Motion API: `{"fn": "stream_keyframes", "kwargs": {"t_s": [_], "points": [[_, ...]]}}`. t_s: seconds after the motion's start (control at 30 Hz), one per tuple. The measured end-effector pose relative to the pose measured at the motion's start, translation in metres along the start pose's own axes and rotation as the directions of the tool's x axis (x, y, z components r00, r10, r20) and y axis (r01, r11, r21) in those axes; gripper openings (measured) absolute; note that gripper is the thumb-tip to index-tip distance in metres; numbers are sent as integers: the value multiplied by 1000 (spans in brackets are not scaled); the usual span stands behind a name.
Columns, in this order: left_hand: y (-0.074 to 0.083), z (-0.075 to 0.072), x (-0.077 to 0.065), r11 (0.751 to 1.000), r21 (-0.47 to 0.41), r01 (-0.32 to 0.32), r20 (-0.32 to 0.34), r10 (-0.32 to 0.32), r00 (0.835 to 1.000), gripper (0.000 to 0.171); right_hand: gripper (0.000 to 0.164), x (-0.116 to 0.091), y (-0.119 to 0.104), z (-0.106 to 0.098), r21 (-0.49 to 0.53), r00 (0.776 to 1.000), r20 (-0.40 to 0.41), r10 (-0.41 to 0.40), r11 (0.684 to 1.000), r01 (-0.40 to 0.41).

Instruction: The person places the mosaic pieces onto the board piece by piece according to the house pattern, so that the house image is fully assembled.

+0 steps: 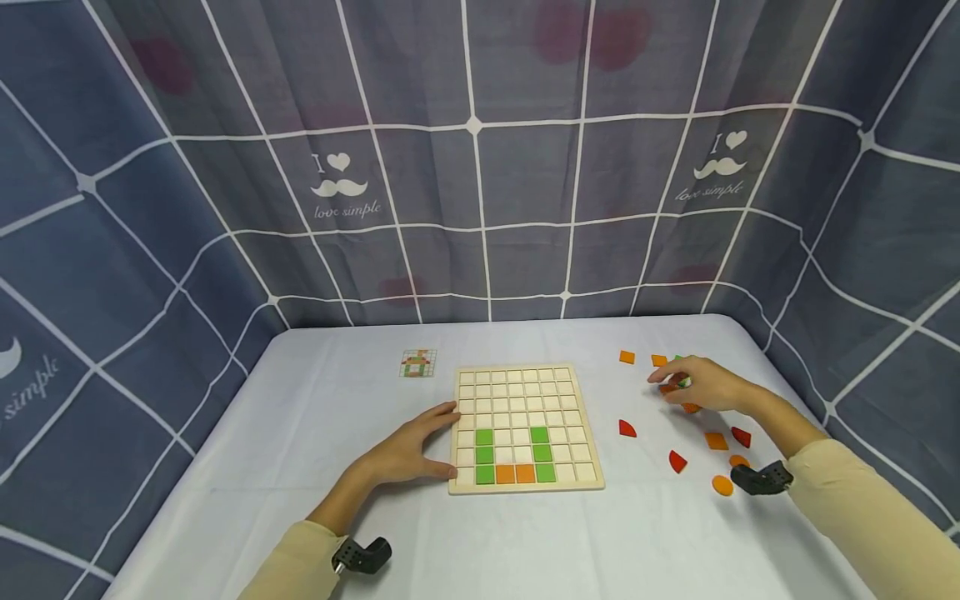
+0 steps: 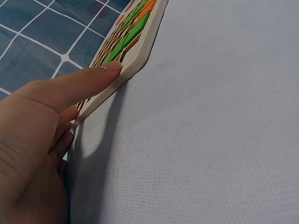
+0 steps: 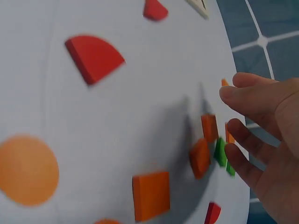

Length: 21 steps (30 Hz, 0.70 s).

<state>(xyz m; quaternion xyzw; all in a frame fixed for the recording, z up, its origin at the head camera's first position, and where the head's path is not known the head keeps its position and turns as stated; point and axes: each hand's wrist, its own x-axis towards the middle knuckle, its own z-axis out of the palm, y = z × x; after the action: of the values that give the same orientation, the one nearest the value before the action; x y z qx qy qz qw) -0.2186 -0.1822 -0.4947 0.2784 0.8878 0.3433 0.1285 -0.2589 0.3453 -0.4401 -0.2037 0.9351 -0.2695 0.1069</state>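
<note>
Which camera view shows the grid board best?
The head view, because nearly the whole board shows from above. The left wrist view shows it steeply slanted and cut off; the right wrist view, only a corner.

Left hand (image 1: 405,452): thumb (image 2: 86,84) straight, standing apart from the fingers, which extend forward and rightward. Left forearm (image 1: 337,502) lies behind this hand, toward the body and to its left, sleeved above the wrist. Right hand (image 1: 708,383): farther out than the left hand, to its right; fingers loosely bent, parted, pointing leftward. Right forearm (image 1: 783,425) runs back rightward, likewise sleeved.
</note>
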Motion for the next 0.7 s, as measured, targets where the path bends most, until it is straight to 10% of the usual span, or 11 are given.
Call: {"fn": "stream_keyframes", "kwargs": {"t_s": [0.7], "points": [[0, 1, -1, 1000, 12, 26, -1, -26, 1000, 93, 39, -4, 29, 7, -59, 1000, -7, -9, 998, 9]]}}
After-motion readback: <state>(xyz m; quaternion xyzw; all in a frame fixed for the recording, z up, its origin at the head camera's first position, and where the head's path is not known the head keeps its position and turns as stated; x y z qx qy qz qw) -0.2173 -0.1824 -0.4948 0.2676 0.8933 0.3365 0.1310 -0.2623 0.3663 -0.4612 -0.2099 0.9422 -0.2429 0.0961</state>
